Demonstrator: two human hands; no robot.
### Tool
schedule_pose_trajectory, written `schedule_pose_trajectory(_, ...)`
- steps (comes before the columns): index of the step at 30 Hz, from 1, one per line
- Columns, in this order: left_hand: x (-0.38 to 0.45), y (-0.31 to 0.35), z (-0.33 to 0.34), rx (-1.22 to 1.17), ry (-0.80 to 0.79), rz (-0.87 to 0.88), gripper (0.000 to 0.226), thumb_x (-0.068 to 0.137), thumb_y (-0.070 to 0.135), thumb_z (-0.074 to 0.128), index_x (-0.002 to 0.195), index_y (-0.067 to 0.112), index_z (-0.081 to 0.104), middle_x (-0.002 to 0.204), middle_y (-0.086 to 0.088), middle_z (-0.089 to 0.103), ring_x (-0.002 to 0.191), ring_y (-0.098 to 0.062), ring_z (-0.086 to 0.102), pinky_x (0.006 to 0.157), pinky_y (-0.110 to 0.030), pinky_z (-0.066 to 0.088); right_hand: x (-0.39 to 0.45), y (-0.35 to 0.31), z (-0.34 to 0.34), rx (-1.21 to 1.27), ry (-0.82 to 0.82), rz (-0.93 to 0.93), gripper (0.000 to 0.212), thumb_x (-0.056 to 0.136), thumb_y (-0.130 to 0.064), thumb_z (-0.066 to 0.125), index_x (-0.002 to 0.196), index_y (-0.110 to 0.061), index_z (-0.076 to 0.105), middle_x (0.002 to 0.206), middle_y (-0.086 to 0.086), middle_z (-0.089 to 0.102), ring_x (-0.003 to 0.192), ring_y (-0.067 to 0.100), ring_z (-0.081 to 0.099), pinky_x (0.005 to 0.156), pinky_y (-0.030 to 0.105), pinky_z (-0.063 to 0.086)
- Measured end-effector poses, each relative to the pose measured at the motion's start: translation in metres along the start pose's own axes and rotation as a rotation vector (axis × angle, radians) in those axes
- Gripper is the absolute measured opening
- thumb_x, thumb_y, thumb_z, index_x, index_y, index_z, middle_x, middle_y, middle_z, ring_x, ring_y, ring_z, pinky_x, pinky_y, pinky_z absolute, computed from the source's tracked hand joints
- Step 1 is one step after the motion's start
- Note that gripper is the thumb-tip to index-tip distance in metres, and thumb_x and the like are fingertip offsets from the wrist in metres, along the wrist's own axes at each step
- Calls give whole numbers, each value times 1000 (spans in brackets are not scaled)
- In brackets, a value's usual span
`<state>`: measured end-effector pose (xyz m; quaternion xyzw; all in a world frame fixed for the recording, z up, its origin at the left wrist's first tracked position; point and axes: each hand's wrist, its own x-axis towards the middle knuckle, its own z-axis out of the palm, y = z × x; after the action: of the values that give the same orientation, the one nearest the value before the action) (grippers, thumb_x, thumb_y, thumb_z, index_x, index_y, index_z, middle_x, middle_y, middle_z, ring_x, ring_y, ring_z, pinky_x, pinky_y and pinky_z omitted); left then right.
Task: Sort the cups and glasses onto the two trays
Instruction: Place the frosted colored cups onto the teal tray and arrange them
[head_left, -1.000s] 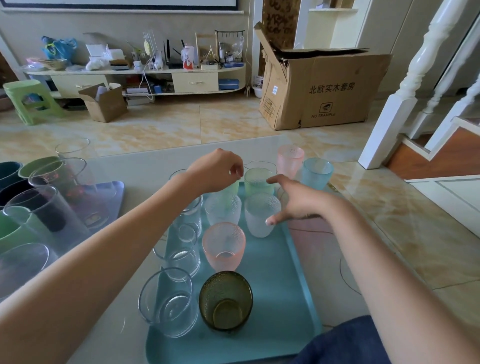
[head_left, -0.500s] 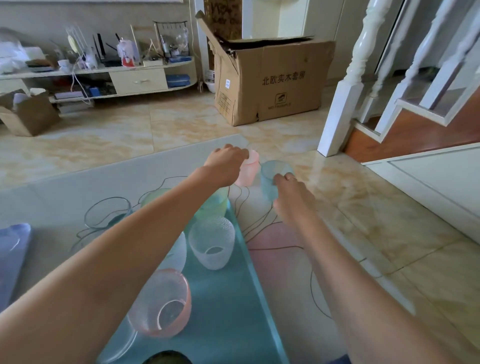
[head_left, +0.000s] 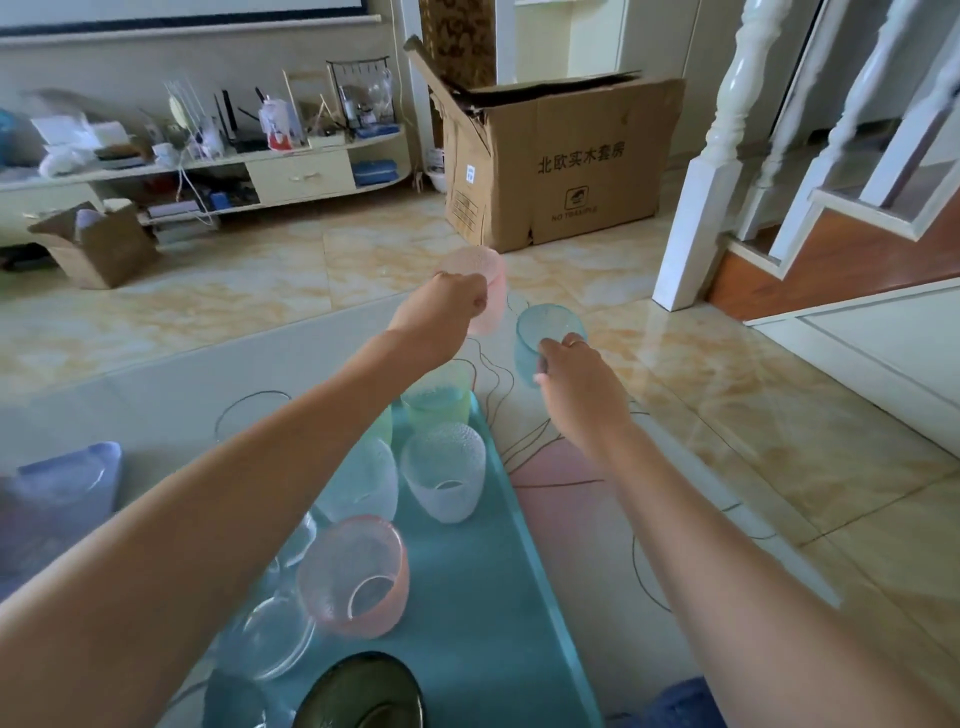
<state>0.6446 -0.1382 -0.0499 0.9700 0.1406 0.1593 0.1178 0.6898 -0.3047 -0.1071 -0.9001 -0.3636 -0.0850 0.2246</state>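
My left hand grips a tall frosted pink cup lifted above the table's far end. My right hand grips a frosted blue cup just right of it. Below them lies the teal tray with a white frosted glass, a pink glass, a green cup, clear glasses and a dark green glass. My left forearm hides part of the tray's left side. A purple tray shows at the left edge.
The glass table ends just beyond the cups, with tiled floor past it. A big cardboard box stands behind, a white stair post at right, a low cabinet and a small box at left.
Both hands reached past the tray's far end and closed on the pink and blue cups, which now stand raised. The view swung right, so the left tray slid nearly out of frame.
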Motion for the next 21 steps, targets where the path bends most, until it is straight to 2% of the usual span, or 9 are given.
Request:
schedule_pose_trajectory(2,-22,1,-24,-24,33,23,16,88,4,45,94,10,59,98,-14,62,86,-31,58,79,-41,51,-7,-9,-10,40,-3,3,8,90,-8,50,97,-6,54,101,12,53,90,30,56,71,33,43)
schedule_pose_trajectory(6,-80,11,-65,-96,41,47,18,87,2,51,92,14,64,91,0,63,79,-15,54,71,-22,38,-30,-22,-38,123,-68,-16,8,91,-17,53,89,-10,54,92,8,56,84,26,57,74,37,48)
schedule_pose_trajectory(8,-113,21,-82,-121,-23,85,16,86,2,54,91,12,66,91,0,67,82,-14,58,74,-22,41,-42,-26,-53,123,-134,-30,8,90,-19,55,88,-11,55,94,8,59,86,25,57,77,40,50)
schedule_pose_trajectory(11,-158,35,-98,-167,-92,86,16,86,4,54,91,14,66,94,0,69,89,-16,62,86,-30,48,-63,-27,-75,75,-212,-31,8,86,-19,60,80,-17,55,93,4,60,87,24,56,77,37,49)
schedule_pose_trajectory(13,-183,40,-104,-205,-69,70,16,87,5,55,90,16,65,93,2,69,89,-16,62,86,-32,49,-81,-24,-88,52,-254,-40,18,83,-18,62,70,-23,50,86,-1,59,85,24,56,74,35,47)
schedule_pose_trajectory(15,-204,41,-106,-229,-22,41,15,87,8,56,90,19,65,90,7,69,88,-14,62,82,-29,49,-100,-21,-97,68,-312,-49,19,82,-17,63,68,-26,53,82,-3,59,82,22,56,72,34,45)
schedule_pose_trajectory(17,-222,39,-105,-241,33,-10,14,87,9,56,90,20,64,85,12,66,85,-11,61,75,-17,45,-119,-22,-102,104,-383,-75,16,82,-20,65,71,-28,56,82,-7,60,80,17,56,68,29,44)
schedule_pose_trajectory(19,-236,36,-101,-254,86,-57,14,86,8,57,90,20,64,83,13,64,82,-8,59,70,-7,38,-133,-31,-98,130,-438,-127,23,83,-23,65,66,-31,52,77,-12,57,74,11,55,62,22,40)
schedule_pose_trajectory(21,-246,34,-97,-277,128,-104,15,86,8,58,90,20,65,84,13,65,84,-8,59,71,-14,39,-139,-45,-87,131,-465,-205,19,83,-22,63,67,-29,54,74,-12,54,71,8,51,60,20,36)
